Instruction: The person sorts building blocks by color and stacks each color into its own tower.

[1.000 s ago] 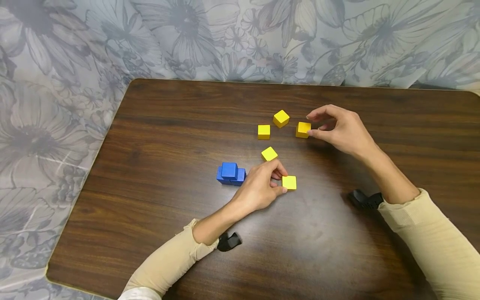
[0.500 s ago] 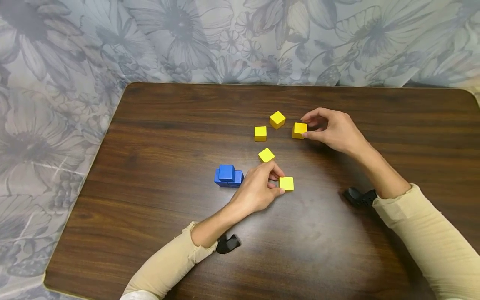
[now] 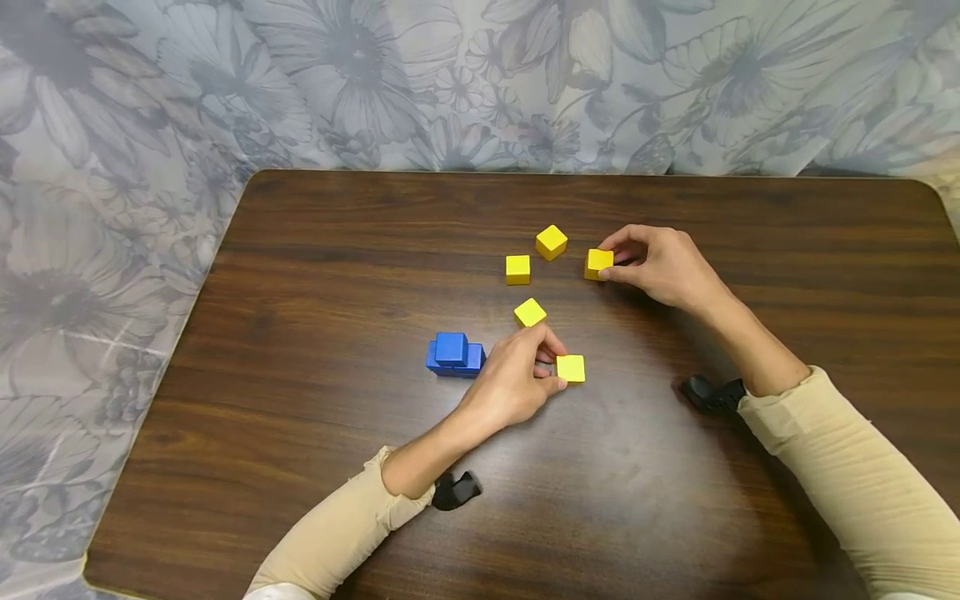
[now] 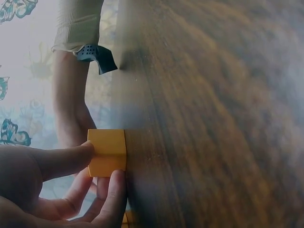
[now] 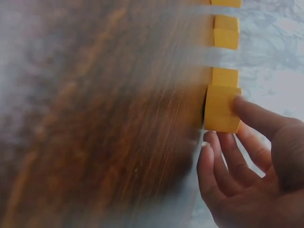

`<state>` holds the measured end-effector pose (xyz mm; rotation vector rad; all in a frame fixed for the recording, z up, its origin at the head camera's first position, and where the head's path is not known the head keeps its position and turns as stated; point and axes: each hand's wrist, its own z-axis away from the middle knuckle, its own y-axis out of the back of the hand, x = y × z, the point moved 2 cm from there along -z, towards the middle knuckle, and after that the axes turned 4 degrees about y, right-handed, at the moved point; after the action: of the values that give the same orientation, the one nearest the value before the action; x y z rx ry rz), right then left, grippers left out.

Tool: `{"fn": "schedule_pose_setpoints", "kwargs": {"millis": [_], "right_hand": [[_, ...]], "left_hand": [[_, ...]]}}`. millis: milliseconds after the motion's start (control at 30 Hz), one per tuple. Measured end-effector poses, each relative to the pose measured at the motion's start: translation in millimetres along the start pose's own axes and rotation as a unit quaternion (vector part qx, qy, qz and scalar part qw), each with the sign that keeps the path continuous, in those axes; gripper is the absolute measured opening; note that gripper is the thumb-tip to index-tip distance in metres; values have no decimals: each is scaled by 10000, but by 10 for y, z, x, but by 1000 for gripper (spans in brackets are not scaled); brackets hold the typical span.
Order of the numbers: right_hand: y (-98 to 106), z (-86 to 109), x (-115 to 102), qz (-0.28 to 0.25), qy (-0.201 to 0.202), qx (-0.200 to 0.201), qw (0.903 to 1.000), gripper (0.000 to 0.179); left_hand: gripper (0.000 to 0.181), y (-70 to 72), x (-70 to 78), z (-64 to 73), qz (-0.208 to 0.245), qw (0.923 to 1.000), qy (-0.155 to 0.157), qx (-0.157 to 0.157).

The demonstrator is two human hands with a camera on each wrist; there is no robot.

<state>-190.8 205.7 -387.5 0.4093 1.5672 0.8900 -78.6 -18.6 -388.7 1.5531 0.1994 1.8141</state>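
My left hand (image 3: 510, 379) pinches a yellow cube (image 3: 571, 369) between thumb and fingertips on the table, just right of the blue cubes. In the left wrist view the thumb lies on one side of this cube (image 4: 107, 153) and fingers on another. Farther back and to the right, my right hand (image 3: 663, 262) grips a second yellow cube (image 3: 598, 263), thumb at its near side and index finger at its far corner. The right wrist view shows the thumb pressed on that cube (image 5: 222, 109), the other fingers curled below it.
Loose yellow cubes lie at the back (image 3: 551, 242), left of it (image 3: 517, 270), and beyond my left hand (image 3: 530, 312). A blue cube (image 3: 452, 348) sits atop two blue cubes (image 3: 471, 360) beside my left wrist. A floral wall covering (image 3: 450, 83) stands behind the brown table (image 3: 300, 275).
My right hand's index finger has come down onto the far side of the yellow cube, closing its grip. The left hand keeps its hold; the view has shifted slightly.
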Motion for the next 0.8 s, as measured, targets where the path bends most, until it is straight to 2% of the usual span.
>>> {"fn": "schedule_pose_setpoints", "kwargs": {"millis": [233,800], "right_hand": [[34,112,-56,-71,21,-30,10000,30],[20,469,-170,-532,294,210,9979,29]], "left_hand": [[29,1,9,2,-104,9999,22,25],[29,-15,18,-5,-144,9999,37,-48]]}}
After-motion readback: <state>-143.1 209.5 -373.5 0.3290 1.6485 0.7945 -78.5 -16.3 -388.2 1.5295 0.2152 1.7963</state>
